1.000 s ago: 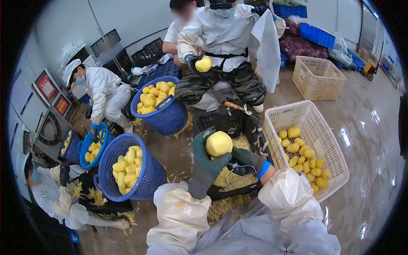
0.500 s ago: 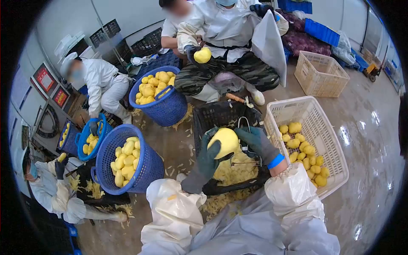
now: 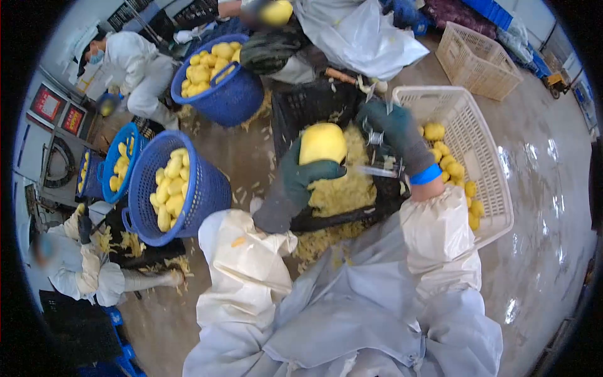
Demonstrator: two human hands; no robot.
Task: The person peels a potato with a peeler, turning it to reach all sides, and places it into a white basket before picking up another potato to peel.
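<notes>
My left hand, in a dark green-grey glove, is closed round a large, smooth yellow potato from below and the left. To its right is my right hand, gloved alike with a blue band at the wrist. It is blurred, and its fingers lie against or behind a metal tool whose exact kind I cannot make out. A thin metal bar shows below the tool. Beneath both hands stands a black crate, holding a heap of pale yellow peelings.
A white crate with potatoes stands on my right, a beige crate behind it. Blue baskets of yellow potatoes are on my left. A person sits opposite; other people work at the left. Scraps litter the wet floor.
My right hand has come off the potato and moved right, beside the metal tool. My left hand still holds the potato, now from lower down. The view has tilted downward.
</notes>
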